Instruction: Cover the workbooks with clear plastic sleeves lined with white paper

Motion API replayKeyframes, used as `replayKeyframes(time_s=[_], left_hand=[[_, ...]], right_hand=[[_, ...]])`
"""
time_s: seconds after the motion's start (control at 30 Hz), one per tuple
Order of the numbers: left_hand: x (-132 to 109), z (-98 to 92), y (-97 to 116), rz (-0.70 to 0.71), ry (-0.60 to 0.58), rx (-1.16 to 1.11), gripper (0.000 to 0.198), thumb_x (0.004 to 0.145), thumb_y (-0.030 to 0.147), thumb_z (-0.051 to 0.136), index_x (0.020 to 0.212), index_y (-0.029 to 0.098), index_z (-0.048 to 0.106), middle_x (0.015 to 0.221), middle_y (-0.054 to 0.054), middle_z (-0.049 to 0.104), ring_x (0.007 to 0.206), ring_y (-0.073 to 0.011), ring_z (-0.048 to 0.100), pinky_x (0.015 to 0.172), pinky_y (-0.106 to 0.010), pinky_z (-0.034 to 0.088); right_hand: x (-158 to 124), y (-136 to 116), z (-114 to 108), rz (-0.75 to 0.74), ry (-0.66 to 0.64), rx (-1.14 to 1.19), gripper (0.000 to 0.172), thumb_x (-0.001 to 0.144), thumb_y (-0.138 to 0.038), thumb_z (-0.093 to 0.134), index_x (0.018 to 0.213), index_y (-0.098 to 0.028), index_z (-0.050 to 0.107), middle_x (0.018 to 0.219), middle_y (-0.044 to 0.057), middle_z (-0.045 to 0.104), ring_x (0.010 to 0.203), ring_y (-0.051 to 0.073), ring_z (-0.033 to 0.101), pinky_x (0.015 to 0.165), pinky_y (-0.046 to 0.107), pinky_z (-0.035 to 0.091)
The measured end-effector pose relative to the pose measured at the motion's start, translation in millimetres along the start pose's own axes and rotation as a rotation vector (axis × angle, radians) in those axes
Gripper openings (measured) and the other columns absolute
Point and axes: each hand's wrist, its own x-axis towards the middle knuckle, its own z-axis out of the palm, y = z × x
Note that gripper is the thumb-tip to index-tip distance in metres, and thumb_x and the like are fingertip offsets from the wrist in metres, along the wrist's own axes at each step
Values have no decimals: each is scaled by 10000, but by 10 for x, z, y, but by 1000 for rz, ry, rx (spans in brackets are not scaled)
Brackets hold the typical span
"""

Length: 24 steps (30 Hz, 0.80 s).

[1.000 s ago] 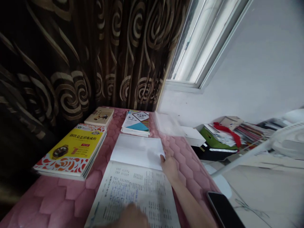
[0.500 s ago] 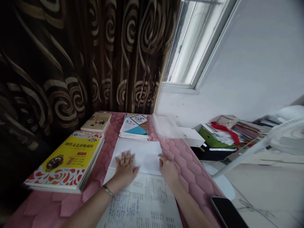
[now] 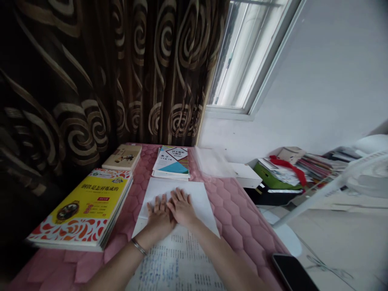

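A large printed sheet (image 3: pixel 182 262) lies on the pink quilted table top (image 3: pixel 239 226), its far part folded back so the blank white side (image 3: pixel 197 196) shows. My left hand (image 3: pixel 159 216) lies flat on the fold, fingers spread, a bracelet on the wrist. My right hand (image 3: pixel 181 207) rests flat beside it, fingers stretched over the white part, touching the left hand. Neither hand holds anything.
A yellow-covered stack of books (image 3: pixel 85 210) lies at the left, a small beige book (image 3: pixel 123 157) and a blue-and-white workbook (image 3: pixel 172 161) further back. A clear plastic sleeve (image 3: pixel 214 161) and a black phone (image 3: pixel 294 273) lie at the right. Dark patterned curtain (image 3: pixel 106 72) behind; cluttered floor items to the right.
My left hand came up from the near edge onto the fold. My right hand slid left from the paper's right edge to the middle, beside the left hand.
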Motion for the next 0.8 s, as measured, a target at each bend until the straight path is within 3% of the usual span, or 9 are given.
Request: replayKeyframes(time_s=[0.17, 0.33, 0.47, 0.57, 0.7, 0.8], left_hand=[[-83, -78, -13, -20, -23, -19, 746, 901, 556, 283, 1534, 184, 152, 1604, -88, -20, 1466, -367, -30, 1128, -642, 14], [101, -197, 100, -97, 91, 19, 617, 925, 428, 319, 1454, 118, 390, 1587, -159, 176, 1458, -377, 135, 1129, -633, 106], [573, -279, 97, 109, 157, 4, 577, 933, 354, 347, 1457, 114, 367, 1580, -133, 238, 1467, -280, 168, 1166, -524, 156], [832, -257, 1, 169, 170, 5, 582, 948, 396, 330, 1476, 151, 334, 1569, -100, 286, 1459, -247, 206, 1177, -498, 147], [900, -153, -88, 167, 238, 13, 608, 961, 452, 269, 1494, 162, 304, 1570, -83, 286, 1460, -233, 205, 1190, -483, 100], [882, -126, -101, 179, 215, 28, 601, 948, 402, 296, 1500, 164, 294, 1580, -74, 259, 1464, -233, 188, 1195, -469, 101]], right_hand=[[-80, 421, 37, 13, -36, -56, 618, 993, -491, 241, 1504, -146, 284, 1587, 111, 154, 1469, 254, 124, 1185, 465, 104], [-174, 717, -25, 13, -38, -75, 601, 995, -466, 253, 1502, -144, 285, 1580, 118, 167, 1465, 234, 141, 1188, 448, 122], [-180, 720, 2, -4, -16, -71, 597, 991, -463, 269, 1497, -147, 304, 1576, 121, 191, 1460, 240, 168, 1184, 464, 141], [-177, 717, -8, -10, -23, -63, 591, 989, -456, 282, 1489, -143, 326, 1573, 123, 215, 1458, 244, 180, 1181, 468, 155], [-13, 575, -56, 23, -17, -19, 587, 990, -446, 273, 1439, -94, 415, 1546, 151, 301, 1444, 271, 233, 1167, 473, 196], [264, 336, -53, -31, -10, 58, 604, 996, -443, 256, 1468, -80, 354, 1530, 150, 336, 1440, 256, 248, 1171, 461, 193]])
